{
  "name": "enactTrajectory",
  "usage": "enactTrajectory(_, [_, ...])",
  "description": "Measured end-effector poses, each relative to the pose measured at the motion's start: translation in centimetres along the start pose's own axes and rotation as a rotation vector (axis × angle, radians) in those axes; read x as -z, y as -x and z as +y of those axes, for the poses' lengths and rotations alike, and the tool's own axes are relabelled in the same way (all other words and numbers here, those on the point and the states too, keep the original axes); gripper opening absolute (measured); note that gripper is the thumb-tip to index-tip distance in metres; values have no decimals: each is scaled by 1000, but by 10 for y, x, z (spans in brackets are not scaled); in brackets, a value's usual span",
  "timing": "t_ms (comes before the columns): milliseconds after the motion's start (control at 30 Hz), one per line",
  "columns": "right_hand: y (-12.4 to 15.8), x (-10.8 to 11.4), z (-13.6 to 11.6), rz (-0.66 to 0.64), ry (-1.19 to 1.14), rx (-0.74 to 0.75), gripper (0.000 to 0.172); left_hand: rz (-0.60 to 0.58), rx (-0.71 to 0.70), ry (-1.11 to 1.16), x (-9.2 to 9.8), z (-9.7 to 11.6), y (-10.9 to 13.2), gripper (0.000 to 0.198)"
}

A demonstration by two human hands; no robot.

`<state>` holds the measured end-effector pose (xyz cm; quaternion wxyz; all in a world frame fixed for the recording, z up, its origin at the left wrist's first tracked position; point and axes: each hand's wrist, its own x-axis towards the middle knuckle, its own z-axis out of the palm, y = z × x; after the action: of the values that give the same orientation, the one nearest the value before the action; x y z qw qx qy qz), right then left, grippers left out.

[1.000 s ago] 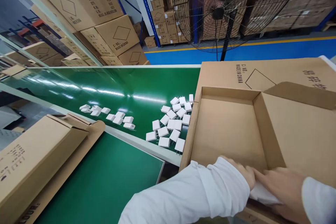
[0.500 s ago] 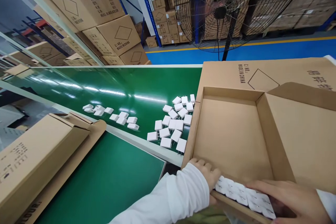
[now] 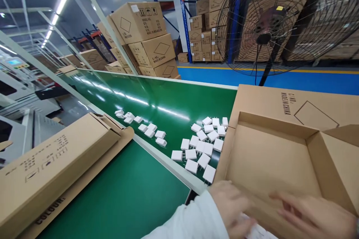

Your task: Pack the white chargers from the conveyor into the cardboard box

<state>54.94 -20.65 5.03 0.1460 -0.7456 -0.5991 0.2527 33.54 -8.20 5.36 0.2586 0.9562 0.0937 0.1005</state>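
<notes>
An open cardboard box [image 3: 269, 157] rests on the green conveyor belt [image 3: 168, 101], and its floor is bare. My left hand [image 3: 231, 205] is at the box's near left corner, smeared by motion, above a bit of white [image 3: 252, 229] that I cannot make out. My right hand [image 3: 314, 216] lies over the box's near wall, fingers stretched out flat towards the left. A cluster of several white plug adapters [image 3: 202, 145] sits on the belt against the box's left wall. A second loose group of adapters [image 3: 146, 129] lies further left.
A flat folded carton [image 3: 56, 164] lies on the green worktable [image 3: 120, 201] at the left. Stacked cartons [image 3: 146, 41] and shelving stand beyond the belt. A large floor fan [image 3: 269, 33] is on the blue floor behind the box.
The view has tilted up and to the left. Both hands have shifted along the box's near wall and are now blurred. The row of white adapters under them is mostly out of sight.
</notes>
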Motion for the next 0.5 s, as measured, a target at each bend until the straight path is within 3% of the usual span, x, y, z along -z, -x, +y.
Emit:
enactTrajectory(67, [-38,17,-24,-13,83,104,27,134,246,-100,18,-19,12,24])
enactTrajectory(100, [-57,20,-37,3,103,223,27,172,384,-213,24,-31,18,26])
enactTrajectory(167, [-93,16,-62,-13,135,481,27,171,515,-366,31,-54,30,33])
enactTrajectory(267, [-134,-11,-97,-42,318,663,31,149,569,-442,27,-80,41,43])
enactTrajectory(333, [-152,-32,-114,-57,370,704,33,127,590,-469,22,-89,43,45])
enactTrajectory(500, [-172,-59,-130,-97,388,753,29,80,612,-477,17,-97,39,46])
